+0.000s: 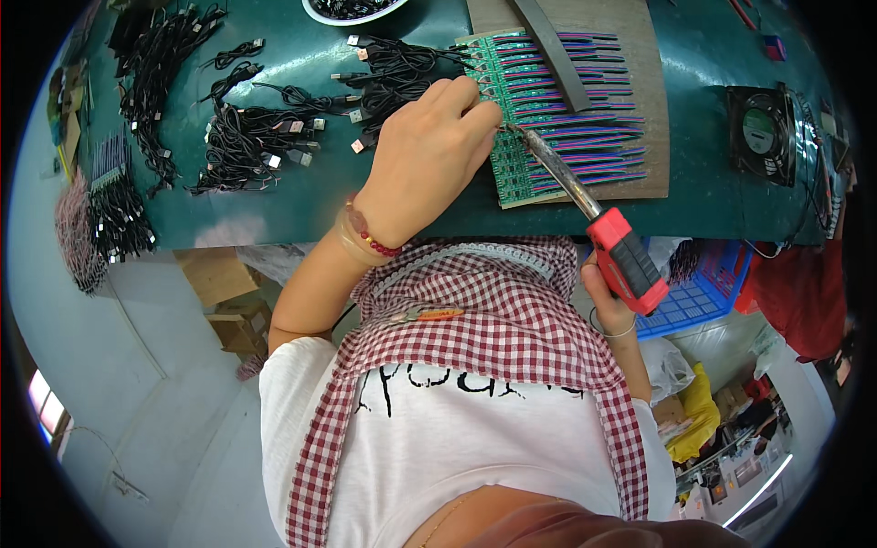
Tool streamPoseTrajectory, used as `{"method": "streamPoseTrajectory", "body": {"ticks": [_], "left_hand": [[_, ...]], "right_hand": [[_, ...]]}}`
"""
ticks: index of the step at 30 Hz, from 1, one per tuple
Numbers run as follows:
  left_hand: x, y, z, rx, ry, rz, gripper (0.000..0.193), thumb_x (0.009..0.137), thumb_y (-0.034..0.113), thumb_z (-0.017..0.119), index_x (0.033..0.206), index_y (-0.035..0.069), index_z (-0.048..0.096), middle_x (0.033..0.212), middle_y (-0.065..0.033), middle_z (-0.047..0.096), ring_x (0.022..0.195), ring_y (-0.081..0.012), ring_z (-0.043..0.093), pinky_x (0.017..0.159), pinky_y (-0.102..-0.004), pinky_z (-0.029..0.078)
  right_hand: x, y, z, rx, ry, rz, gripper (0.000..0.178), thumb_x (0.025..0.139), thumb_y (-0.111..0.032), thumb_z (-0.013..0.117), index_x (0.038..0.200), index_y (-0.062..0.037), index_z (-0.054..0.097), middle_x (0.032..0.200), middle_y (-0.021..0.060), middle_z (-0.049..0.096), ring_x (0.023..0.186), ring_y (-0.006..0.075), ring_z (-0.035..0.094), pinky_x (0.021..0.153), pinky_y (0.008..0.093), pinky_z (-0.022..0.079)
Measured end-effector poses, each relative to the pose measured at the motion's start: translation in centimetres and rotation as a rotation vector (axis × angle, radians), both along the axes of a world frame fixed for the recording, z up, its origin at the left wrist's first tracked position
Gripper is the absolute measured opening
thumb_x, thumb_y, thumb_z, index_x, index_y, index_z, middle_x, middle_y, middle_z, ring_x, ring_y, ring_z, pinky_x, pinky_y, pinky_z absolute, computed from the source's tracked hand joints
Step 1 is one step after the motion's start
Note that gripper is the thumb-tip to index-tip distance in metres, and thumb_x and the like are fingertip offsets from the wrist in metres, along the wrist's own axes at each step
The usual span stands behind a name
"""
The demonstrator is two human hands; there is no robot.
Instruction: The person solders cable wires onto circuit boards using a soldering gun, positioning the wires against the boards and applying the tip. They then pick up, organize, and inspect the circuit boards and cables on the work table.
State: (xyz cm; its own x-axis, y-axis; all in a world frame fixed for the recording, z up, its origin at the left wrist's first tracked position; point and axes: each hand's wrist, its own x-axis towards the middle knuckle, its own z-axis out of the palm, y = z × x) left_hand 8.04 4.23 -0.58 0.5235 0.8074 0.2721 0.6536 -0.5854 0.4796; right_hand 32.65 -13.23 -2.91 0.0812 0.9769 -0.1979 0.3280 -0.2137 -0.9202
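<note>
left grip: the bare left hand (pixel 429 146) has its fingers bunched narrow at the panel's edge; what lies between the fingertips is hidden, so i cannot tell what it pinches.
right grip: the bare right hand (pixel 610 306) is closed around the red and black plastic handle (pixel 630 260) of a gun-shaped tool with a slim metal barrel (pixel 571 178), the tip just beside the left fingertips.
green circuit panel: the thin, flat green panel of small boards (pixel 516 178) lies on a brown rectangular sheet (pixel 653 137) on the dark green tabletop (pixel 694 215); likely light, stiff and brittle, best held by its edges, clear of the components.
striped wires: purple, blue and dark strands (pixel 598 137) fan rightward from the panel; probably soft and easily bent.
dark flat bar: a long grey-black bar (pixel 557 59) rests across the wires; probably rigid, best taken by its ends.
black cables: thin black cords with metal plugs (pixel 393 78) bunch left of the panel; likely limp, best held near an end.
tool: probably moderately heavy; the handle looks the safe hold, the barrel possibly hot.
</note>
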Motion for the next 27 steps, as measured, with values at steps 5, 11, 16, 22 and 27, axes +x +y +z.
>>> {"method": "streamPoseTrajectory", "body": {"ticks": [5, 11, 16, 22, 27], "left_hand": [[0.1, 0.0, -0.1, -0.003, -0.014, 0.000, 0.011, 0.074, 0.005, 0.066, 0.083, 0.006, 0.059, 0.078, -0.0056, 0.049, 0.074, -0.0222, 0.056, 0.062, -0.0330, 0.047], [0.2, -0.1, 0.0, 0.002, -0.019, 0.013, 0.010, 0.075, 0.006, 0.065, 0.083, 0.006, 0.059, 0.078, -0.0057, 0.050, 0.075, -0.0225, 0.056, 0.062, -0.0334, 0.047], [0.2, 0.0, -0.1, -0.003, -0.010, 0.010, 0.010, 0.075, 0.006, 0.065, 0.083, 0.006, 0.059, 0.078, -0.0056, 0.050, 0.074, -0.0223, 0.056, 0.062, -0.0333, 0.047], [0.2, -0.2, -0.2, -0.001, -0.022, 0.012, 0.010, 0.075, 0.006, 0.065, 0.082, 0.005, 0.058, 0.078, -0.0059, 0.050, 0.074, -0.0222, 0.055, 0.062, -0.0328, 0.047], [0.2, -0.3, -0.3, 0.010, -0.027, 0.020, 0.011, 0.074, 0.004, 0.066, 0.082, 0.005, 0.058, 0.078, -0.0062, 0.050, 0.074, -0.0223, 0.056, 0.063, -0.0326, 0.047]], "right_hand": [[-0.6, -0.2, 0.1, 0.079, 0.049, -0.065, 0.023, 0.070, -0.002, 0.071, 0.091, 0.0003, 0.063, 0.081, 0.0104, 0.060, 0.069, 0.0231, 0.060, 0.060, 0.0310, 0.046], [-0.3, -0.1, 0.2, 0.043, 0.083, -0.086, 0.023, 0.069, 0.000, 0.071, 0.091, -0.0002, 0.063, 0.081, 0.0102, 0.060, 0.069, 0.0223, 0.059, 0.060, 0.0311, 0.045], [-0.5, -0.1, 0.1, 0.037, 0.079, -0.099, 0.024, 0.069, -0.001, 0.071, 0.091, -0.0004, 0.063, 0.081, 0.0102, 0.059, 0.067, 0.0218, 0.058, 0.058, 0.0308, 0.044], [-0.1, -0.3, -0.5, 0.049, 0.076, -0.103, 0.024, 0.068, -0.001, 0.071, 0.091, -0.0003, 0.063, 0.080, 0.0106, 0.059, 0.066, 0.0222, 0.057, 0.057, 0.0308, 0.044], [-0.4, -0.1, -0.6, 0.146, 0.059, -0.066, 0.023, 0.068, -0.001, 0.071, 0.090, -0.0006, 0.064, 0.079, 0.0109, 0.059, 0.065, 0.0229, 0.058, 0.057, 0.0312, 0.044]]}}
